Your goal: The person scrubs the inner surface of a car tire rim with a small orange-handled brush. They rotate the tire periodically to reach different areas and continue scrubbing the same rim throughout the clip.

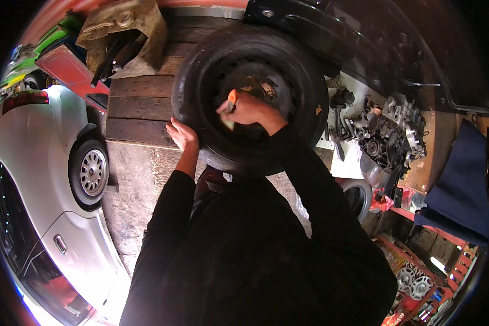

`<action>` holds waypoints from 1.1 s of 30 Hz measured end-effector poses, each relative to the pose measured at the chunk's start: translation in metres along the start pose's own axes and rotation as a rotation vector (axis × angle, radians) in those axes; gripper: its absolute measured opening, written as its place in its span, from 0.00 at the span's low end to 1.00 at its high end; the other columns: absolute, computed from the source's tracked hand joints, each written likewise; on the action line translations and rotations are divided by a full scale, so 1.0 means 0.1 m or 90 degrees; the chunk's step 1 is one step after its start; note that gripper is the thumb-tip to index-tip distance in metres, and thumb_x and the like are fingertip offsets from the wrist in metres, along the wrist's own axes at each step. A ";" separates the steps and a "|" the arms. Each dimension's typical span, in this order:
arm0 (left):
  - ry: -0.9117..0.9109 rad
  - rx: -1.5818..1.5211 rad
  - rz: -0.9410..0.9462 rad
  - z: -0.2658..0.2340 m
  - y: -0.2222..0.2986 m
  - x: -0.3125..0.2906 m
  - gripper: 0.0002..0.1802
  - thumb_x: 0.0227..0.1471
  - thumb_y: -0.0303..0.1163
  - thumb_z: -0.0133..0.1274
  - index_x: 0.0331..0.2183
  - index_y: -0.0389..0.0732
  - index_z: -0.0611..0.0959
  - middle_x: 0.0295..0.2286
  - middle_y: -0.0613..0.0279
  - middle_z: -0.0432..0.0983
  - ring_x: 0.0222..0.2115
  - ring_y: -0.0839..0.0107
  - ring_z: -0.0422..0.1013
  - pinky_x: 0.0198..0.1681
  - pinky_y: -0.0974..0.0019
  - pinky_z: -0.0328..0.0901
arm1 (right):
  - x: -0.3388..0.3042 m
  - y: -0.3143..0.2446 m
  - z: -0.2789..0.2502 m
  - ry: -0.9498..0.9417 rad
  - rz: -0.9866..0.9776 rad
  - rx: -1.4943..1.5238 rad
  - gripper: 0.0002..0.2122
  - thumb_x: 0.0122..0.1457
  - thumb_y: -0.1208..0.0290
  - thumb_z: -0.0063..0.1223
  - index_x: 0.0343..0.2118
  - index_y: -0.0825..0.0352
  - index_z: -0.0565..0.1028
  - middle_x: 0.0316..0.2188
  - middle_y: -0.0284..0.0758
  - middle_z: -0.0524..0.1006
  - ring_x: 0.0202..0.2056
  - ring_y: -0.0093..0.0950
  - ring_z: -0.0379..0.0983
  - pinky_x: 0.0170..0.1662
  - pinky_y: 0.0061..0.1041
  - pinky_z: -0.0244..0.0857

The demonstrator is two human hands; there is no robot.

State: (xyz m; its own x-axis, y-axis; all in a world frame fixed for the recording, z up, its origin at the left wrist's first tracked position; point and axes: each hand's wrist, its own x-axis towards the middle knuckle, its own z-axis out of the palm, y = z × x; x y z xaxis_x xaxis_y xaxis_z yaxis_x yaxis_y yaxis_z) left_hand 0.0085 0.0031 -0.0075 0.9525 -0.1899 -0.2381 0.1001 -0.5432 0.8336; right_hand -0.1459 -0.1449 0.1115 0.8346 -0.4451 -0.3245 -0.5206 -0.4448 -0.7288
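A black car tyre [187, 89] on a dark steel wheel rim lies flat on wooden planks in front of me. My left hand [183, 135] rests its palm against the tyre's near left side, with the fingers outstretched and not wrapped round it. Over the inside of the rim is my right hand [250, 110], its fingers bent together. Small orange and pale patches show at those fingers, but I cannot make out what they hold. The rim's centre [271, 87] is dark with flaky, rusty-looking patches.
Dark planks [141, 106] bear the tyre. A cut-open, dirty plastic container [155, 32] with dark tools stands at the far left. A silver car [49, 146] is on the left. To the right are a greasy engine part [388, 136], another tyre [358, 198] and dark blue cloth [456, 185].
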 end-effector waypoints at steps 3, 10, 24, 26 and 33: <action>0.000 -0.002 0.014 0.02 -0.03 0.04 0.36 0.66 0.56 0.33 0.52 0.30 0.72 0.53 0.34 0.68 0.56 0.39 0.62 0.59 0.46 0.56 | -0.03 0.07 0.06 0.032 0.001 0.035 0.15 0.56 0.64 0.62 0.47 0.54 0.83 0.43 0.40 0.83 0.46 0.38 0.79 0.52 0.33 0.70; 0.000 -0.009 0.005 0.01 -0.03 0.04 0.36 0.67 0.56 0.33 0.52 0.30 0.72 0.51 0.32 0.67 0.55 0.38 0.63 0.58 0.45 0.56 | -0.15 -0.08 0.04 0.017 -0.003 0.024 0.14 0.57 0.63 0.62 0.47 0.53 0.84 0.44 0.38 0.83 0.47 0.38 0.78 0.53 0.34 0.69; -0.066 0.003 -0.036 -0.07 0.03 0.05 0.40 0.65 0.59 0.31 0.60 0.34 0.67 0.60 0.36 0.62 0.61 0.42 0.59 0.63 0.49 0.53 | -0.28 -0.08 -0.01 -0.072 0.025 -0.031 0.13 0.58 0.63 0.62 0.46 0.53 0.84 0.44 0.36 0.83 0.46 0.37 0.79 0.52 0.36 0.70; -0.058 0.002 -0.017 -0.04 0.00 0.05 0.39 0.65 0.58 0.32 0.59 0.33 0.68 0.58 0.36 0.63 0.60 0.42 0.60 0.63 0.49 0.54 | -0.30 -0.09 -0.02 -0.075 0.022 -0.034 0.14 0.58 0.62 0.62 0.47 0.53 0.83 0.45 0.35 0.83 0.47 0.37 0.79 0.52 0.35 0.69; 0.039 0.010 0.008 0.08 -0.14 0.12 0.36 0.67 0.54 0.32 0.53 0.28 0.72 0.53 0.32 0.67 0.56 0.39 0.63 0.59 0.46 0.56 | -0.46 0.06 -0.06 -0.129 -0.033 -0.085 0.13 0.60 0.63 0.60 0.47 0.54 0.83 0.45 0.34 0.83 0.46 0.37 0.79 0.50 0.33 0.71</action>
State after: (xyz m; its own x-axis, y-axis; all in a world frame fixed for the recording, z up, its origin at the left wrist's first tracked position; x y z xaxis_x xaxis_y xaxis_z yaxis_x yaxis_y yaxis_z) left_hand 0.0167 0.0018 -0.0260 0.9697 -0.1463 -0.1958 0.0836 -0.5542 0.8282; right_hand -0.1886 -0.1320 0.1253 0.8729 -0.2599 -0.4129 -0.4840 -0.5683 -0.6654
